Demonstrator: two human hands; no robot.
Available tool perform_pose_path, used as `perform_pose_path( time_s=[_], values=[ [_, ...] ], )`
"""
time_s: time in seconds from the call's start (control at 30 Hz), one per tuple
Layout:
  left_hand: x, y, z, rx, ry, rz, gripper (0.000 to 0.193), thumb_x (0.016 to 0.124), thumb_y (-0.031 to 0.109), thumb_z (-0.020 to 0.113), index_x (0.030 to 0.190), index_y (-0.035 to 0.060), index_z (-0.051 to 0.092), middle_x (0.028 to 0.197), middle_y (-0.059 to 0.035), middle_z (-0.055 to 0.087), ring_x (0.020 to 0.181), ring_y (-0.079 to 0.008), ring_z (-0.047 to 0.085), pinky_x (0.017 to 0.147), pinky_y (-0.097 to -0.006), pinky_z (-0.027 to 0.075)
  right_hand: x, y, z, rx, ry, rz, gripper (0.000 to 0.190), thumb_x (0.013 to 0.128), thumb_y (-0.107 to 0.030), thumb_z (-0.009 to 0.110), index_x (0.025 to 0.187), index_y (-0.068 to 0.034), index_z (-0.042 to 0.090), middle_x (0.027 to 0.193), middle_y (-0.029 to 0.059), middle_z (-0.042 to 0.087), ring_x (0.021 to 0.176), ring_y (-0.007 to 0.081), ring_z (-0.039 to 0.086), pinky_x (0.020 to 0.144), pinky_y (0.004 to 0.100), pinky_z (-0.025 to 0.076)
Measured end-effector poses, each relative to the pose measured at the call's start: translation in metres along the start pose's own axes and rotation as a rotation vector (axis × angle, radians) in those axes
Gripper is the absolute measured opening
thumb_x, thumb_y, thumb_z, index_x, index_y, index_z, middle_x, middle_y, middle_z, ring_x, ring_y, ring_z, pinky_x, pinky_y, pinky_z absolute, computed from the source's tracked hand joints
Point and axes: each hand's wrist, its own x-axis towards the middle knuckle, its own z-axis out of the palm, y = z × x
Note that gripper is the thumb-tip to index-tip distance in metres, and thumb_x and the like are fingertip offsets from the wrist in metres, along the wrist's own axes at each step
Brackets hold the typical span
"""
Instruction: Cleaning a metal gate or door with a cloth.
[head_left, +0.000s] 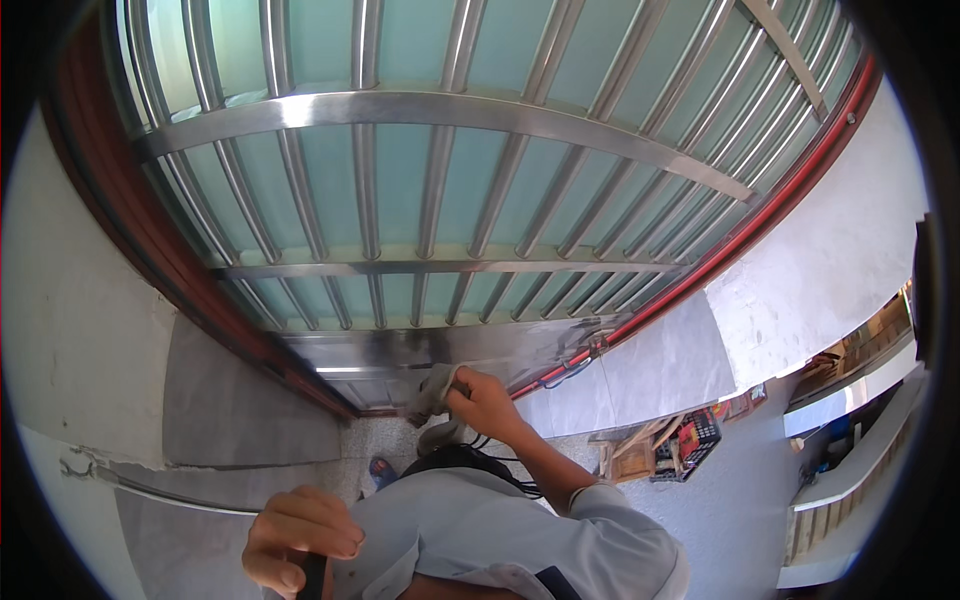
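Note:
My right hand (484, 405) grips a crumpled grey cloth (433, 394) low in front of the door. Behind it stands a door with stainless steel bars (431, 187) over pale green panels. My left hand (304, 536) is raised at the bottom left, close to the camera. Its fingers curl around a black object (311, 577), perhaps a strap or handle, mostly hidden by the hand and the picture's edge. A thin metal pole (180, 491) with a forked end runs along the left wall and goes out of sight behind this hand.
A red door frame (675, 307) borders the door, with a latch (596, 345) on the right. To the right on the floor stand a wooden stool (632, 459) and a black plastic crate (697, 442). Black cords (525, 484) hang at my waist. Below is a blue sandal (382, 471).

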Motion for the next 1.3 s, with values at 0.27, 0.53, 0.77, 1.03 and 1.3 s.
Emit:
perform_pose_path(
  time_s=[0.27,0.53,0.77,1.03,1.3],
  values=[
    [0.0,-0.007,-0.026,-0.073,-0.086,0.157,0.033,0.098,0.026,0.06,0.131,0.018,0.06,0.068,-0.0133,0.064,0.045,-0.0199,0.057,0.041,-0.0319,0.049,0.014,0.016,-0.007,0.011,-0.181,0.053,0.03,0.089,-0.033,0.069,0.106,-0.008,0.072,0.099,0.0104,0.073,0.093,0.0196,0.068,0.086,0.0329,0.051],
    [-0.01,-0.003,-0.044,-0.133,-0.121,0.172,0.037,0.096,0.028,0.064,0.131,0.0162,0.06,0.067,-0.0153,0.065,0.046,-0.021,0.06,0.043,-0.0307,0.051,0.005,-0.016,-0.009,0.128,0.007,-0.035,0.037,0.096,-0.021,0.061,0.131,-0.01,0.061,0.106,0.0046,0.068,0.096,0.016,0.061,0.086,0.029,0.048],
    [-0.008,0.001,-0.027,0.011,0.001,0.091,0.033,0.097,0.027,0.063,0.129,0.023,0.062,0.077,-0.0111,0.068,0.051,-0.0202,0.06,0.045,-0.0285,0.05,0.011,-0.019,-0.015,0.366,0.042,-0.039,0.023,0.1,-0.011,0.056,0.118,-0.005,0.068,0.096,-0.0048,0.063,0.087,0.0044,0.052,0.078,0.0199,0.043],
    [-0.008,0.0,-0.035,-0.044,-0.077,0.061,0.03,0.098,0.024,0.061,0.129,0.0249,0.062,0.082,-0.0112,0.066,0.06,-0.0205,0.06,0.049,-0.0294,0.052,0.005,-0.025,-0.011,0.562,0.041,0.035,0.022,0.097,-0.014,0.061,0.116,-0.009,0.069,0.092,-0.0037,0.063,0.084,0.0038,0.055,0.075,0.0206,0.046],
    [-0.009,0.0,-0.03,0.037,-0.03,0.072,0.028,0.1,0.024,0.059,0.128,0.0248,0.062,0.084,-0.0092,0.064,0.064,-0.0202,0.061,0.052,-0.0282,0.053,0.006,-0.037,-0.011,0.543,-0.057,-0.109,0.044,0.088,-0.004,0.065,0.13,-0.013,0.058,0.095,-0.0039,0.057,0.087,0.0054,0.054,0.078,0.0222,0.046]
  ],
)
